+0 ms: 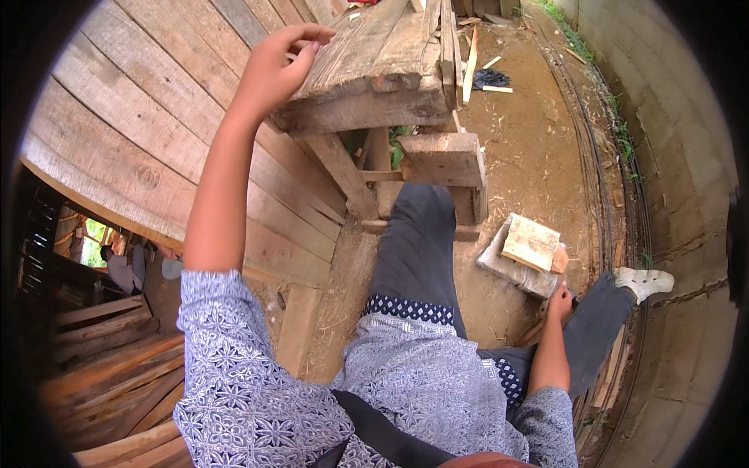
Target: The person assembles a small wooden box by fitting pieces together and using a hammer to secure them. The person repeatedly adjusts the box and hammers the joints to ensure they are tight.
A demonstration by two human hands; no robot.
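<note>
My left hand (285,64) is at the left edge of a rough wooden workbench (363,109), fingers bent over its top and thumb apart. Nothing shows in its grasp. My right hand (559,303) is low beside my right leg, its fingers closed; what they hold is too small and hidden to make out. Close to it, a pale wooden block (530,243) rests on a greyish slab (499,261) on the ground. A dark bit of something shows right beside the fingers.
Plank walling (140,132) rises on the left, with stacked timber (125,390) below it. A concrete wall (694,234) runs along the right, with dark rods (597,156) at its foot. Offcuts and a black crumpled scrap (491,78) lie on the dirt. Another person (125,269) is far left.
</note>
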